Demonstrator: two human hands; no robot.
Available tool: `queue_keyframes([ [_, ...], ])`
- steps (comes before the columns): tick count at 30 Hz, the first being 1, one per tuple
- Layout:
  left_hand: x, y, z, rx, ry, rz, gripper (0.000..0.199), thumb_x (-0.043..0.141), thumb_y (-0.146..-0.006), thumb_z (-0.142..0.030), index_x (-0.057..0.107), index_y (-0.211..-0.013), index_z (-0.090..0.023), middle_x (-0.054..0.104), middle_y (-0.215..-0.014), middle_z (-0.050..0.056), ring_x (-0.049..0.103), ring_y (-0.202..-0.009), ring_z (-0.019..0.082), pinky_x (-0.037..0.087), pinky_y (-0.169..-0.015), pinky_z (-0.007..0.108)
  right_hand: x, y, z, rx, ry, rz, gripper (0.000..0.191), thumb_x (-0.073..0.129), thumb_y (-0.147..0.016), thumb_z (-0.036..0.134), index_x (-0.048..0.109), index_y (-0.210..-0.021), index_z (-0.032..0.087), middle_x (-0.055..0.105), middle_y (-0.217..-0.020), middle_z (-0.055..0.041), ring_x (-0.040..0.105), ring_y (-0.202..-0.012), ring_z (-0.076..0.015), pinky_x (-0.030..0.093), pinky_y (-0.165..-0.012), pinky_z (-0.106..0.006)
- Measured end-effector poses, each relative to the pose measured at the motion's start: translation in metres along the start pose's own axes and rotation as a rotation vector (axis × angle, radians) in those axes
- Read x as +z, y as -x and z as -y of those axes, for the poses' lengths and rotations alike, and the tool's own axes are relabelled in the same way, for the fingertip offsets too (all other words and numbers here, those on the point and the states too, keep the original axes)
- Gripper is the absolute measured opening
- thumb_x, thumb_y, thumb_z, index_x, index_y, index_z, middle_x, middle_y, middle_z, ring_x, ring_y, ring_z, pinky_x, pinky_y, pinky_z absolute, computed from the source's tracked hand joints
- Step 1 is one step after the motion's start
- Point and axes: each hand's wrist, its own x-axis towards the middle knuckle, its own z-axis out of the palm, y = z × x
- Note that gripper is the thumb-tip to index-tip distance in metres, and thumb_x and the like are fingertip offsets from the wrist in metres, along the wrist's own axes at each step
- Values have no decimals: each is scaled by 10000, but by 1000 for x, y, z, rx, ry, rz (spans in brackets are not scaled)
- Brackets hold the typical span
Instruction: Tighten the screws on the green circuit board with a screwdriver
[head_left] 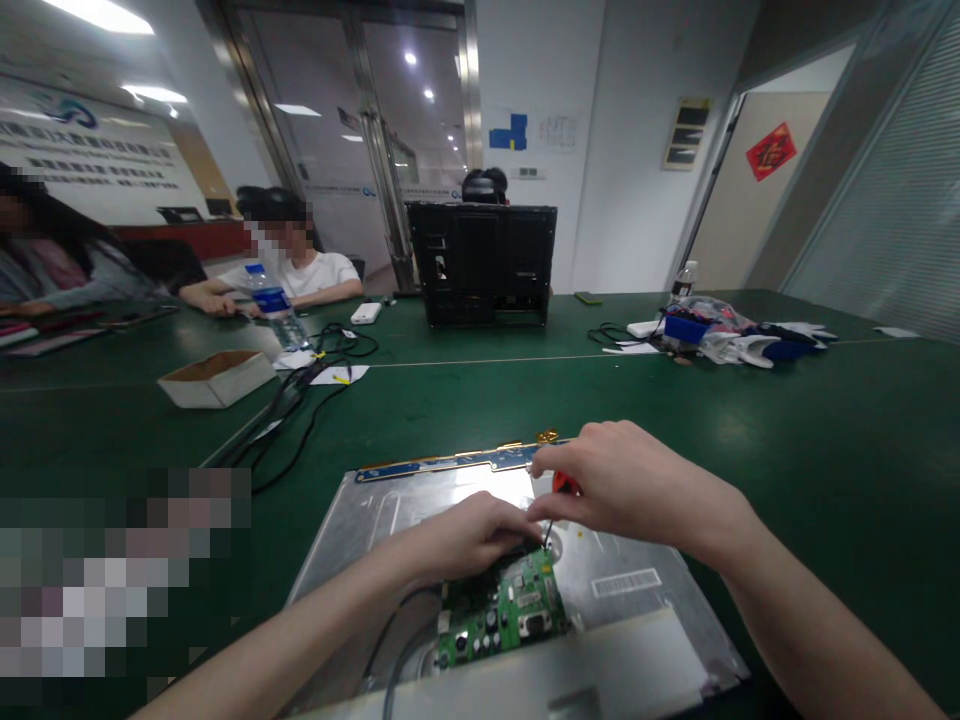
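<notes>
My right hand (604,475) is closed round the red-orange handle of a screwdriver (564,484). The thin shaft slants down to the upper corner of a green circuit board (504,610). Close by the tip, my left hand (480,535) lies low over the board's far edge, its fingers curled together. What those fingers pinch, if anything, is hidden. Under the board is a silver metal panel (626,620). Along the panel's far edge runs a narrow blue circuit strip (427,466).
Dark cables (296,395), a white open box (217,380) and a water bottle (276,308) are at the left. A black monitor frame (484,265) stands at the back. Bagged items (724,325) lie back right. Other people sit across the green table (442,400) and at the left.
</notes>
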Motion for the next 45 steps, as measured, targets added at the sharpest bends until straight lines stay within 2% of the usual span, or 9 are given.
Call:
queue_keyframes([
  [8,-1,-1,-3,16,42,7,311,514,-895,-115,703,-1111,-234,746,-991,8,669,-861,171,464,-730,212,2,2,0,-33,-67,18,170,531,-863,231,582,-1024,214,700,-850,-33,614,-709,-174,299,-568,-271],
  [13,-1,0,-3,6,19,4,333,513,-874,-80,703,-1107,-224,748,-977,11,669,-830,161,461,-729,212,2,2,0,-32,-63,11,142,577,-842,254,561,-973,203,698,-869,-32,620,-721,-177,306,-558,-272],
  [19,2,1,2,-8,-32,-16,320,509,-887,-101,698,-1112,-228,737,-1035,33,671,-883,186,477,-785,250,4,-4,3,43,-35,-13,280,606,-857,494,645,-930,227,700,-771,-27,632,-695,-191,269,-527,-269],
  [24,0,-1,-1,14,4,-3,328,510,-883,-77,706,-1094,-235,734,-1039,19,665,-918,182,469,-778,230,1,-4,6,27,-8,-6,293,465,-949,342,663,-783,205,664,-691,-21,581,-608,-146,220,-515,-281],
  [28,0,-1,-2,7,36,7,335,514,-872,-66,708,-1095,-222,744,-1010,17,672,-891,182,470,-769,225,1,-1,3,9,-58,-11,147,490,-890,246,614,-959,207,691,-811,-29,601,-678,-167,269,-546,-273],
  [30,0,0,-2,10,45,4,354,511,-872,-66,700,-1123,-228,743,-1024,12,672,-892,184,473,-777,231,1,0,2,-21,-88,-12,192,514,-842,227,571,-1024,202,688,-829,-29,603,-687,-177,285,-552,-274],
  [35,1,1,-1,22,35,-11,356,510,-861,-31,716,-1086,-215,742,-1031,7,676,-868,176,472,-783,235,1,-1,3,-88,-100,7,223,544,-777,193,542,-1001,195,689,-861,-34,595,-696,-171,305,-568,-276],
  [42,1,0,0,-1,3,4,396,505,-866,-21,690,-1144,-235,736,-1074,28,681,-933,192,470,-799,242,-1,-1,6,55,15,0,241,588,-862,449,641,-939,226,704,-794,-35,629,-702,-199,270,-538,-271],
  [45,2,0,1,2,11,1,384,506,-880,-42,686,-1153,-243,734,-1079,29,683,-915,187,471,-796,242,-1,-1,7,56,57,27,263,548,-897,443,669,-824,223,683,-706,-32,605,-633,-171,237,-523,-271],
])
